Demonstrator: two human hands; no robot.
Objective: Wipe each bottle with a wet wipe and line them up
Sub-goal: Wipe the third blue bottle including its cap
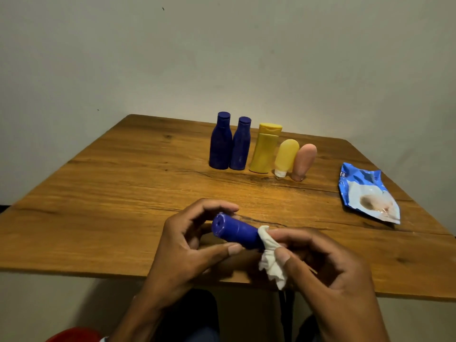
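My left hand grips a small blue bottle lying sideways above the near part of the wooden table, its flat end turned toward the camera. My right hand pinches a crumpled white wet wipe against the bottle's right end. Behind them stands a row on the table: two blue bottles, a yellow bottle, a small yellow tube and a pink tube, both tubes cap down.
A blue wet wipe packet lies flat at the right side of the table. The table's far edge meets a plain wall. A red object shows at the bottom left below the table edge.
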